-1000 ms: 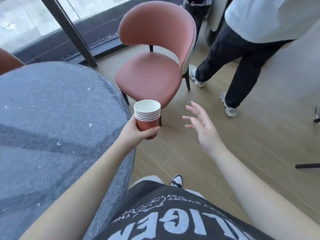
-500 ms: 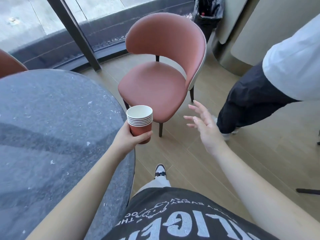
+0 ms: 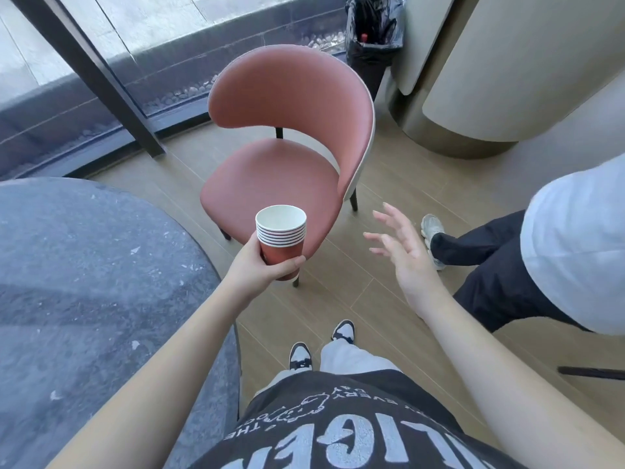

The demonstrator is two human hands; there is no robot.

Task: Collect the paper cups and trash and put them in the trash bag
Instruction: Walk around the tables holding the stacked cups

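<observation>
Between hands and bag, chair.

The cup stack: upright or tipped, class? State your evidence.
Upright. The cup stack has its open mouth facing up, rims level, gripped at its base by the left hand.

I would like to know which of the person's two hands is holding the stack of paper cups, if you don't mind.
The left hand grips the red stack of paper cups by the bottom cup. The right hand holds nothing, its fingers spread in the air beside the pink chair.
</observation>
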